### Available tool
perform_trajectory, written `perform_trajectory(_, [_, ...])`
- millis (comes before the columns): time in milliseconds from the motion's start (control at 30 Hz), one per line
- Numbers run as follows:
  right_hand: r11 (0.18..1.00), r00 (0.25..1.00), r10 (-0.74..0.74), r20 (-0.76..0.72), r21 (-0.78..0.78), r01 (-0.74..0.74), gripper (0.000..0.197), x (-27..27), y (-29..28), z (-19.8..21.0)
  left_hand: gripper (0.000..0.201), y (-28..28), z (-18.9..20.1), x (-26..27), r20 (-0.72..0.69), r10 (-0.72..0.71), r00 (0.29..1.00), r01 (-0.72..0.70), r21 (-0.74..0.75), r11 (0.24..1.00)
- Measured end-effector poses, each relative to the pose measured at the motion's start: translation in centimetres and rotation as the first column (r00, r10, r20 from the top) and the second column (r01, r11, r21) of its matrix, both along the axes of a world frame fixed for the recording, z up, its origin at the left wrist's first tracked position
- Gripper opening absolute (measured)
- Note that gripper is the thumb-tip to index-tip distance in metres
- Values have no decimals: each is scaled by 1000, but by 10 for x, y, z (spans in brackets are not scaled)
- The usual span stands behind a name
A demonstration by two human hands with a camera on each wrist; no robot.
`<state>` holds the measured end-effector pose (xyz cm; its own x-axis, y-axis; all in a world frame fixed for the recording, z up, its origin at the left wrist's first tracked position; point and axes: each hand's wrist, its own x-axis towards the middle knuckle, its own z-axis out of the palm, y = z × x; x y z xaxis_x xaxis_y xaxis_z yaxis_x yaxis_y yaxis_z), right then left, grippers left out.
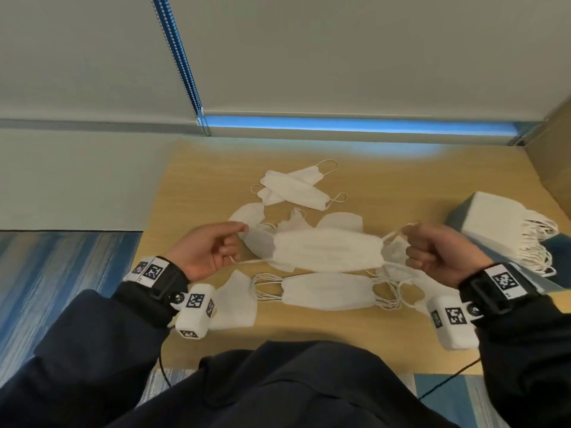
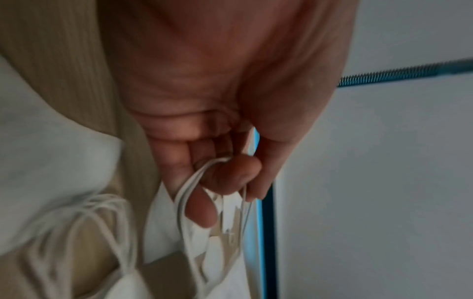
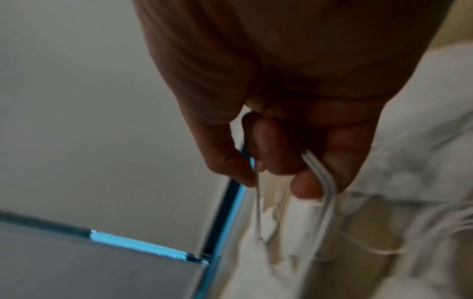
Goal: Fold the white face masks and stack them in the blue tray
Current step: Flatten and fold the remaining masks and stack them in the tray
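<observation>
A white face mask [image 1: 327, 253] hangs stretched flat above the wooden table between both hands. My left hand [image 1: 213, 247] grips its left ear loop [image 2: 189, 190], fingers curled round the cord. My right hand [image 1: 432, 247] grips the right ear loop [image 3: 325, 182] the same way. More white masks lie loose on the table: a small stack [image 1: 327, 290] right below the held one, a crossed pair [image 1: 293, 188] farther back. The blue tray [image 1: 457, 217] stands at the right with a pile of folded masks [image 1: 500, 223] in it, ear loops hanging over its side.
The wooden table [image 1: 401, 183] ends close to my body and at the left, where striped blue carpet [image 1: 61, 273] shows. A window blind with a blue bead chain [image 1: 179, 57] rises behind. A wooden panel [image 1: 553, 156] borders the right.
</observation>
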<state>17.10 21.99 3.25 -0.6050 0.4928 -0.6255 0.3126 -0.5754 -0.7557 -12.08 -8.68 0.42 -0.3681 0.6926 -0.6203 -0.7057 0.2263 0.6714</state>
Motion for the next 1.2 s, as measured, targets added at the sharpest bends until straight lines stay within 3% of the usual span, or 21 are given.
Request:
perform_trajectory(33, [994, 996, 64, 67, 79, -69, 17, 6, 0, -6, 25, -1, -4, 6, -31, -60, 998, 59, -49, 997])
perform_trajectory(100, [972, 969, 127, 210, 169, -164, 26, 19, 0, -20, 34, -2, -13, 18, -67, -155, 986, 146, -123, 982])
perform_trajectory(167, [947, 940, 132, 313, 240, -213, 27, 27, -3, -34, 31, -1, -21, 28, -78, -207, 975, 190, -179, 965])
perform_trajectory(300, [930, 918, 60, 391, 312, -194, 22, 32, -17, -63, 30, 1, -37, 44, -112, -315, 942, 271, -298, 915])
perform_trajectory(400, [910, 915, 53, 401, 357, -209, 22, 32, -25, -73, 29, 2, -40, 49, -221, -426, 877, 322, -386, 864])
perform_trajectory(433, [886, 913, 63, 403, 398, -237, 22, 31, -26, -73, 27, 3, -39, 48, -322, -500, 804, 334, -451, 827])
perform_trajectory(467, [833, 902, 74, 424, 471, -290, 22, 31, -26, -72, 24, 5, -36, 45, -446, -591, 672, 326, -539, 777])
perform_trajectory(533, [620, 860, 76, 505, 651, -438, 28, 31, -29, -64, 26, 11, -29, 42, -612, -716, 337, 232, -683, 693])
perform_trajectory(567, [490, 845, 96, 527, 714, -501, 34, 29, -32, -58, 32, 15, -25, 42, -652, -727, 217, 190, -702, 686])
perform_trajectory(633, [256, 781, 253, 571, 739, -623, 54, 19, -42, -48, 43, 28, -22, 47, -711, -697, 93, 250, -661, 707])
perform_trajectory(667, [169, 700, 350, 623, 693, -701, 67, 12, -47, -46, 48, 36, -23, 54, -720, -693, 29, 342, -644, 684])
perform_trajectory(767, [-71, 411, 454, 791, 491, -868, 97, -6, -65, -58, 68, 54, -36, 84, -644, -726, -241, 535, -712, 454])
perform_trajectory(800, [-126, 361, 435, 825, 453, -883, 100, -10, -70, -64, 72, 57, -44, 91, -610, -712, -348, 526, -755, 391])
perform_trajectory(867, [-184, 339, 392, 855, 434, -882, 96, -15, -75, -75, 65, 61, -57, 98, -589, -645, -486, 466, -799, 379])
perform_trajectory(933, [-220, 348, 363, 865, 442, -870, 84, -16, -75, -83, 56, 61, -61, 98, -611, -615, -499, 446, -789, 422])
perform_trajectory(1033, [-210, 386, 386, 838, 487, -848, 75, -13, -71, -89, 50, 58, -65, 94, -650, -577, -495, 463, -759, 458])
perform_trajectory(1133, [-147, 431, 425, 796, 531, -835, 84, -8, -68, -95, 52, 55, -69, 91, -682, -544, -489, 499, -730, 466])
perform_trajectory(1200, [-42, 458, 484, 746, 542, -839, 97, -5, -65, -92, 60, 57, -65, 84, -686, -595, -419, 554, -712, 431])
